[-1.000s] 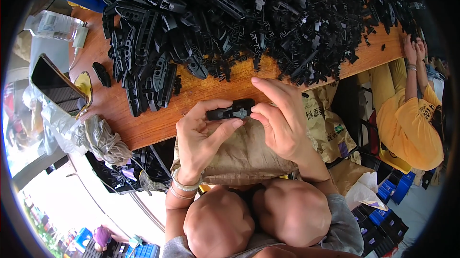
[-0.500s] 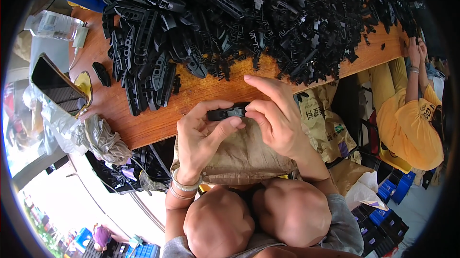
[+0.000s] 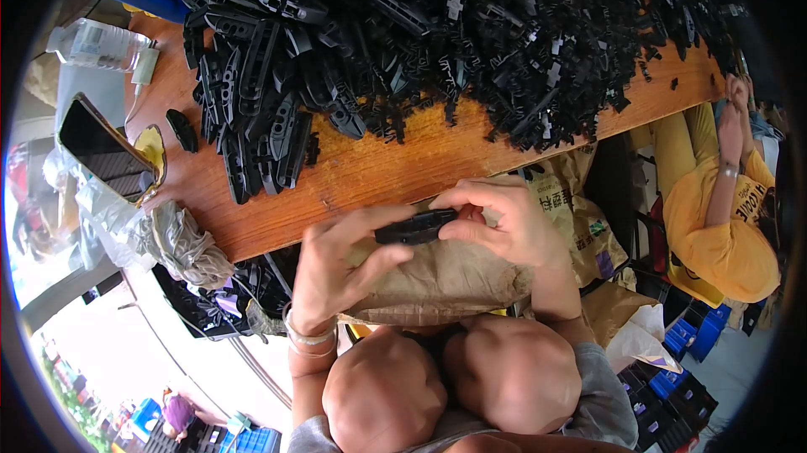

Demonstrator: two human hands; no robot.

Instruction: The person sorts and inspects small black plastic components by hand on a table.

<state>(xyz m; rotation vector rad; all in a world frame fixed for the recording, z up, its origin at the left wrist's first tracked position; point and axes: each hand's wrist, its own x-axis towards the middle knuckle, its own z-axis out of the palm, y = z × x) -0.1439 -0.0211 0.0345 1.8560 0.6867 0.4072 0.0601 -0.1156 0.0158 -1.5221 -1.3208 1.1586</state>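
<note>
A small, elongated black plastic part [image 3: 414,229] is up in front of me, past the table's near edge. My right hand [image 3: 508,222] pinches its right end between thumb and fingers. Around its left end my left hand [image 3: 340,264] is slightly blurred, with thumb and fingers apart; a fingertip lies close to the part's upper edge, and I cannot tell if it touches. Just below the part is a brown paper sack [image 3: 445,281] over my lap.
A big heap of black plastic parts [image 3: 378,50] covers the far side of the wooden table [image 3: 353,176]. At left are a phone [image 3: 97,142], a plastic bottle [image 3: 97,43] and grey cloth [image 3: 185,243]. A person in yellow [image 3: 719,218] sits at right.
The part has come down and nearer, and turned to show a plainer black side. My right fingers have closed on its right end; my left fingers have spread from their earlier grip.
</note>
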